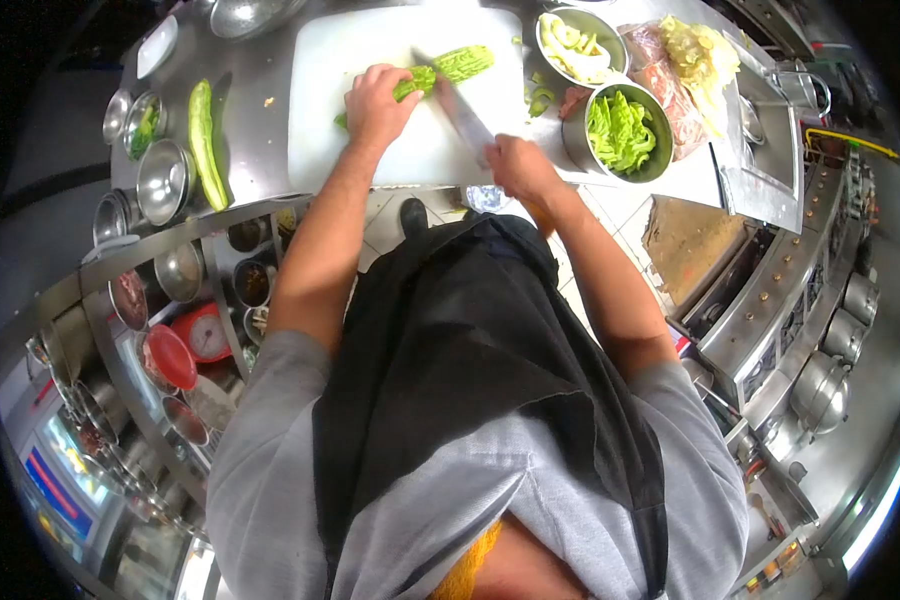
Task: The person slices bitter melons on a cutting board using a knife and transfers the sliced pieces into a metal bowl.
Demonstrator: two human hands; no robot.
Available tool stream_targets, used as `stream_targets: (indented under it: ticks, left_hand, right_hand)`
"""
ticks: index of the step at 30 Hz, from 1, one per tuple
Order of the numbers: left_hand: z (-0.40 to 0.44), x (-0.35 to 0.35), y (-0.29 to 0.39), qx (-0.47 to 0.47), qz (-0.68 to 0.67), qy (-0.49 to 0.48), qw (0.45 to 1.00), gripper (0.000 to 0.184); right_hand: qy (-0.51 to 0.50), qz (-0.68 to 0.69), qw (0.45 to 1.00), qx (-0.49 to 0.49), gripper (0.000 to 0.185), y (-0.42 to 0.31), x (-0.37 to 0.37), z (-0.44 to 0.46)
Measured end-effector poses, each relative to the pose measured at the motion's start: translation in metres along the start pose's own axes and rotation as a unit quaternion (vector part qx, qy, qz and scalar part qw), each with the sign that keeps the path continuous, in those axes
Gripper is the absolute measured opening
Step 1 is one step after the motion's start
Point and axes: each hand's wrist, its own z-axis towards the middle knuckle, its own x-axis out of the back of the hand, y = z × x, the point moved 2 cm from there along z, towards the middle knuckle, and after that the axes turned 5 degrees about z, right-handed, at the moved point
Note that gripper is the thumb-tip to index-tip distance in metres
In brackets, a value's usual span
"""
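Observation:
On the white cutting board [320, 100] lies a long green vegetable piece [465, 63], running from lower left to upper right. My left hand [378, 100] presses on its left part with the fingers bent over it. The handle of a large knife [463, 118] is in my right hand [522, 168], at the board's lower right. The blade points up and left and crosses the vegetable just right of my left fingers. Small green scraps [540, 100] lie at the board's right edge.
Right of the board stand a metal pot of green slices [622, 132], a bowl of pale pieces [575, 48] and a plastic bag [670, 95]. A long green vegetable [205, 145] and metal bowls [163, 180] are at the left. A stove [760, 300] stands at the right.

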Motion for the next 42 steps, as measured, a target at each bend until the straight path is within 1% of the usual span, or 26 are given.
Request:
stream_targets:
  ticks: [2, 3, 4, 5, 7, 8, 10, 12, 15, 17, 19, 21, 22, 23, 25, 26, 28, 29, 31, 32, 34, 36, 38, 40, 41, 42]
  left_hand:
    - [0.003, 0.0, -0.002, 0.004, -0.005, 0.0, 1.0, 0.032]
    - [0.004, 0.001, -0.002, 0.003, -0.008, -0.006, 1.0, 0.032]
    - [0.006, 0.001, -0.004, 0.004, -0.01, -0.01, 1.0, 0.033]
    - [0.006, 0.002, -0.005, 0.006, -0.009, -0.009, 1.0, 0.033]
    - [0.009, 0.003, -0.002, -0.011, 0.002, 0.006, 1.0, 0.034]
    - [0.01, 0.002, -0.002, -0.011, 0.001, 0.006, 1.0, 0.034]
    - [0.012, 0.0, 0.002, -0.05, -0.026, 0.006, 0.998, 0.034]
    - [0.012, -0.002, 0.007, -0.049, -0.021, 0.005, 0.999, 0.035]
    - [0.011, -0.001, 0.01, -0.045, -0.005, 0.003, 0.999, 0.035]
    - [0.012, -0.002, 0.011, -0.041, 0.001, 0.003, 0.999, 0.035]
    - [0.01, -0.003, 0.009, -0.05, -0.007, 0.016, 0.999, 0.035]
    - [0.007, -0.005, 0.009, -0.044, -0.005, 0.008, 0.999, 0.034]
    - [0.011, -0.005, 0.008, -0.04, -0.001, 0.008, 0.999, 0.034]
    - [0.012, -0.003, 0.008, -0.041, -0.001, 0.009, 0.999, 0.034]
    - [0.013, -0.003, 0.008, -0.029, 0.002, -0.004, 1.0, 0.033]
    - [0.014, -0.002, 0.009, -0.028, 0.002, -0.003, 1.0, 0.033]
    - [0.015, -0.001, 0.011, -0.027, 0.007, -0.002, 1.0, 0.034]
    - [0.018, -0.001, 0.012, -0.026, 0.007, -0.001, 1.0, 0.034]
    - [0.019, -0.004, 0.015, -0.034, -0.004, -0.017, 0.999, 0.035]
    - [0.018, -0.006, 0.018, -0.036, -0.006, -0.019, 0.999, 0.035]
    - [0.019, -0.007, 0.021, -0.04, 0.0, -0.023, 0.999, 0.034]
    - [0.018, -0.007, 0.022, -0.042, 0.008, -0.019, 0.999, 0.034]
    - [0.018, -0.008, 0.023, -0.04, 0.016, -0.015, 0.999, 0.033]
    - [0.018, -0.009, 0.022, -0.04, 0.014, -0.014, 0.999, 0.033]
    - [0.017, -0.009, 0.022, -0.038, 0.014, -0.015, 0.999, 0.033]
    - [0.016, -0.009, 0.023, -0.036, 0.017, -0.013, 0.999, 0.033]
  right_hand:
    - [-0.011, -0.032, 0.999, 0.02, 0.034, 0.022, -0.018, -0.01]
    - [-0.01, -0.031, 0.998, 0.049, 0.033, 0.034, -0.019, -0.022]
    - [-0.04, 0.002, 0.997, 0.065, 0.031, 0.041, -0.011, -0.037]
    - [-0.042, 0.001, 0.997, 0.066, 0.031, 0.045, -0.006, -0.054]
    - [-0.01, 0.015, 1.0, 0.001, 0.031, 0.047, 0.005, -0.076]
    - [-0.01, 0.015, 1.0, 0.0, 0.031, 0.037, 0.013, -0.076]
    - [0.019, 0.08, 0.993, -0.08, 0.033, 0.021, 0.028, -0.07]
    - [0.045, 0.046, 0.998, -0.019, 0.034, 0.015, 0.032, -0.038]
    - [0.056, 0.047, 0.997, 0.006, 0.034, 0.0, 0.029, 0.002]
    - [0.037, 0.038, 0.998, -0.021, 0.033, -0.008, 0.027, 0.014]
    - [0.024, 0.036, 0.999, -0.022, 0.032, -0.003, 0.022, 0.016]
    - [-0.003, 0.047, 0.999, -0.014, 0.033, 0.009, 0.01, 0.006]
    - [-0.033, 0.021, 0.999, 0.008, 0.032, 0.018, 0.006, 0.0]
    - [-0.055, 0.035, 0.997, -0.033, 0.031, 0.012, 0.004, -0.018]
    - [0.016, -0.029, 0.994, 0.108, 0.032, 0.053, -0.009, -0.025]
    - [0.015, -0.029, 0.993, 0.109, 0.032, 0.052, -0.003, -0.04]
    - [0.012, 0.07, 0.997, 0.021, 0.032, 0.048, 0.011, -0.071]
    - [0.012, 0.069, 0.997, 0.022, 0.032, 0.038, 0.021, -0.071]
    - [0.011, 0.077, 0.994, -0.072, 0.033, 0.028, 0.037, -0.071]
    - [0.028, 0.061, 0.996, -0.049, 0.032, 0.024, 0.041, -0.06]
    - [0.094, -0.021, 0.993, 0.06, 0.033, 0.03, 0.037, -0.02]
    - [0.078, -0.011, 0.996, 0.041, 0.033, 0.013, 0.039, 0.005]
    - [0.06, -0.003, 0.998, 0.022, 0.034, 0.0, 0.038, 0.012]
    - [0.031, 0.032, 0.999, -0.029, 0.036, -0.003, 0.034, 0.009]
    - [0.029, 0.032, 0.999, -0.03, 0.036, 0.005, 0.029, 0.006]
    - [0.007, 0.003, 1.0, -0.011, 0.036, 0.019, 0.02, 0.002]
